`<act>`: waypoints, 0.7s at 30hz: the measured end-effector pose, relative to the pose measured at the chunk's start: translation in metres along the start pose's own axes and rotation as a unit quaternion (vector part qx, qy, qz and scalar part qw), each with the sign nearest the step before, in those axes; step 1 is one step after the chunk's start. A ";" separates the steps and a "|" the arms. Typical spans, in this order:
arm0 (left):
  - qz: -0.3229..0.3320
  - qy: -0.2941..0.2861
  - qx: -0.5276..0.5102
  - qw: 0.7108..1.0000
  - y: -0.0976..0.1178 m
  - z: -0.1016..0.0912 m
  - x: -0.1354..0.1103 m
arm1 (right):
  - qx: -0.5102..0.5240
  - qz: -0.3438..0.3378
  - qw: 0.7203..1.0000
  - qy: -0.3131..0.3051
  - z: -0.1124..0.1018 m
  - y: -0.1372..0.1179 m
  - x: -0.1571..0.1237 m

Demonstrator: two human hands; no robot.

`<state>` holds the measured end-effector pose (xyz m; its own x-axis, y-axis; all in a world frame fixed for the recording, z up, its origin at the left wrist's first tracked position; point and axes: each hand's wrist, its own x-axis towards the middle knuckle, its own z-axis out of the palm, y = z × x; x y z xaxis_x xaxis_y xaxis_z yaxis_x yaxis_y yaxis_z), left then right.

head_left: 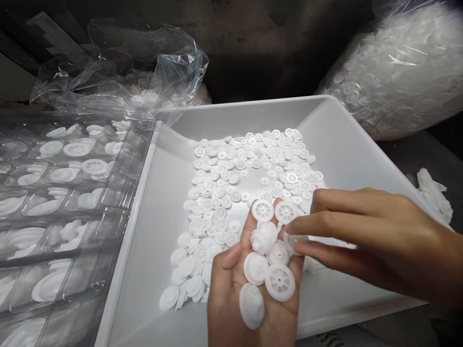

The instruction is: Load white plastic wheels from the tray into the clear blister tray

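Observation:
My left hand (231, 284) lies palm up over the near edge of a white tray (159, 202), cupping several white plastic gears (269, 250) on its palm and fingers. My right hand (365, 241) reaches in from the right, thumb and forefinger pinched on one small white gear (294, 241) beside the left hand's fingertips. A large heap of the same small white gears (238, 183) is spread over the tray floor behind both hands.
A clear plastic compartment tray (61, 202) holding larger white gears lies to the left. A crumpled clear bag (123, 72) sits behind it. A full bag of white gears (401, 67) stands at the back right. A white scrap (434, 193) lies right of the tray.

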<state>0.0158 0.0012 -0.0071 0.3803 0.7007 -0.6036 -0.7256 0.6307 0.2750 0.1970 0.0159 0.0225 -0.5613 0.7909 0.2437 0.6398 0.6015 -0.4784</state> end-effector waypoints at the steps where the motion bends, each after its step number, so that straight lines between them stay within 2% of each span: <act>1: -0.007 -0.001 -0.016 1.000 0.000 0.003 0.001 | -0.024 -0.010 1.000 0.012 0.004 -0.003 0.002; 4: -0.023 -0.007 -0.040 0.999 0.001 0.010 0.002 | -0.053 -0.032 0.998 0.020 0.013 -0.010 0.006; 8: -0.044 -0.018 -0.034 0.998 -0.001 0.011 0.003 | -0.007 -0.034 0.999 0.017 0.017 -0.014 0.008; 10: -0.059 -0.021 -0.031 0.998 -0.001 0.009 0.002 | 0.004 -0.040 0.999 0.013 0.017 -0.015 0.008; 15: -0.019 -0.004 -0.068 0.998 -0.002 0.010 -0.001 | -0.041 -0.062 0.997 0.021 0.015 -0.016 0.006; 19: -0.059 -0.025 -0.110 0.992 -0.001 0.015 -0.004 | -0.041 -0.065 0.997 0.017 0.011 -0.015 -0.001; 21: -0.059 -0.029 -0.128 0.990 -0.001 0.014 -0.006 | -0.059 -0.056 0.996 0.029 0.009 -0.014 -0.004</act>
<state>0.0225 0.0014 0.0069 0.4980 0.6497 -0.5744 -0.7930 0.6093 0.0015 0.1854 0.0037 0.0204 -0.6039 0.7206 0.3408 0.6333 0.6933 -0.3439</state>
